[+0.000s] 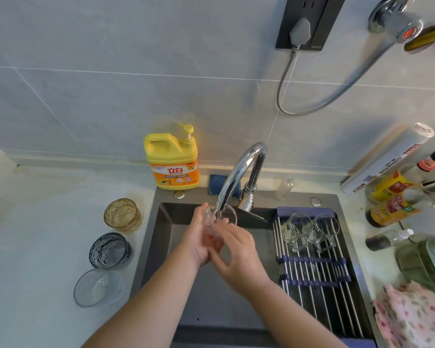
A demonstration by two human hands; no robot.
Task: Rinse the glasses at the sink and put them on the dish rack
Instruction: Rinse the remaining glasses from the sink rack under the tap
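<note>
Over the dark sink (166,222) I hold a clear glass (227,215) on its side under the chrome faucet (239,172). My left hand (201,237) grips its base end. My right hand (236,249) holds the glass from the near side, fingers curled around it. Two clear glass mugs (296,228) (323,227) lie upside down on the roll-up dish rack (317,277) across the sink's right half. On the counter to the left stand an amber glass (122,214), a dark grey glass (111,251) and a clear glass bowl (97,287).
A yellow dish soap bottle (172,162) and a blue sponge (220,183) sit behind the sink. Sauce bottles (392,197), a foil roll (387,159), plates (432,262) and a floral cloth (412,315) crowd the right counter. A cable (284,79) hangs from a wall socket.
</note>
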